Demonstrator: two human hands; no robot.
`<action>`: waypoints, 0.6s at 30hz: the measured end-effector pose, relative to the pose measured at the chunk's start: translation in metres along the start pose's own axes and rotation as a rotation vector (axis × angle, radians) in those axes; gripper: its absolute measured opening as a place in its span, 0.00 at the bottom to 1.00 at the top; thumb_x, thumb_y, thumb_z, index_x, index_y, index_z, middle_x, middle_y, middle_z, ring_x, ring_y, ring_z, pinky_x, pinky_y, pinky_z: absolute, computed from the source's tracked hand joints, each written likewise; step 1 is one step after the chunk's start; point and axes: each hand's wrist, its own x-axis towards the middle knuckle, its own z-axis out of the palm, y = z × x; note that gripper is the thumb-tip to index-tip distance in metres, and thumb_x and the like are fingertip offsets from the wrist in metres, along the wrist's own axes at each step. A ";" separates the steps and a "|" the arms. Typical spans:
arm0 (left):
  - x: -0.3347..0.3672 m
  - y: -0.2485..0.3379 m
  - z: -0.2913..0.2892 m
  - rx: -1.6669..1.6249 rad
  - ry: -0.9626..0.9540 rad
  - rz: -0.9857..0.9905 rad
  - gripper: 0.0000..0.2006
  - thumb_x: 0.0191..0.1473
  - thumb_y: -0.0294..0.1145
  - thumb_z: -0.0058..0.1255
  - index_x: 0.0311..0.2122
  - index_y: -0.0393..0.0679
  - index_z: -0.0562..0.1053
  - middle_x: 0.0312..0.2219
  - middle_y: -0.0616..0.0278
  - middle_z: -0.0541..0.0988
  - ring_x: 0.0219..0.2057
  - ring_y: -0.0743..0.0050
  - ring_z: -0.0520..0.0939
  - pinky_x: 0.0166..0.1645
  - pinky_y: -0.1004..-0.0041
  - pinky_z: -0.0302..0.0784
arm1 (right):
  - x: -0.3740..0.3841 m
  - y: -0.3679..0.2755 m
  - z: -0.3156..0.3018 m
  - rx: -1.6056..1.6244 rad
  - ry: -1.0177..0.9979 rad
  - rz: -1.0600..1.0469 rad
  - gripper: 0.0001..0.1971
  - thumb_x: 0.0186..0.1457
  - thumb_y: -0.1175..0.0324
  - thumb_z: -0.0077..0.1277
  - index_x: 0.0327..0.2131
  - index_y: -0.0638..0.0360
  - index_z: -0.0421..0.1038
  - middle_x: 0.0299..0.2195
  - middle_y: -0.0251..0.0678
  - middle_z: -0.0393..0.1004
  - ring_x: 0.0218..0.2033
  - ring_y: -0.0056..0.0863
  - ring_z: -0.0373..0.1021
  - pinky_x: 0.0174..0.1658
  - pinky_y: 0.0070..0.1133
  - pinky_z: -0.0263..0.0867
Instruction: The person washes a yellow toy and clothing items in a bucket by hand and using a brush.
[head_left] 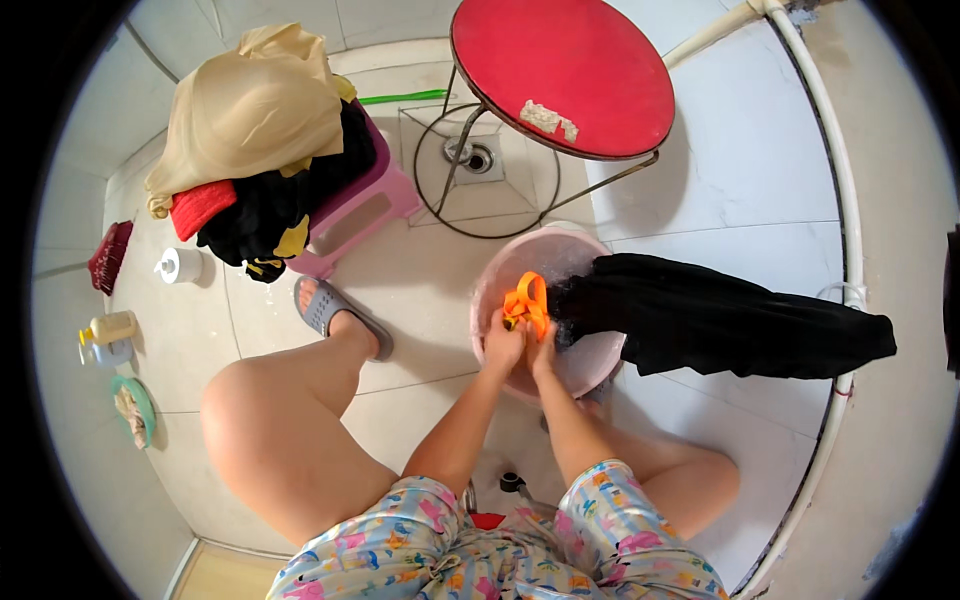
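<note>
A bright orange strap-like strip of fabric (528,292) is bunched up over a pale pink basin (489,278), with a loop standing up. My left hand (503,345) is closed on its near left side, and my right hand (541,352) grips it from the right. A small dark and yellow bit shows beside the left fingers. A long black garment (740,315) hangs over the basin's right rim, its inner end down in the basin beside my right hand. Water and some suds show inside; my hands partly hide the basin's near side.
Beyond the basin stands a red round stool (570,75) near a floor drain (478,157). Piled clothes (250,110) lie on a pink plastic stool (365,215) at far left. Bottles (110,328) and a green bowl (146,410) line the left wall. A white pipe (830,170) runs along the right.
</note>
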 end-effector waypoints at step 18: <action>-0.009 0.016 -0.005 -1.296 -0.873 -0.614 0.24 0.53 0.54 0.38 0.42 0.43 0.68 0.36 0.56 0.74 0.37 0.60 0.76 0.42 0.61 0.72 | -0.052 -0.150 -0.066 -0.202 -0.242 -0.406 0.13 0.32 0.65 0.56 0.22 0.60 0.68 0.40 0.40 0.64 0.41 0.42 0.59 0.45 0.35 0.53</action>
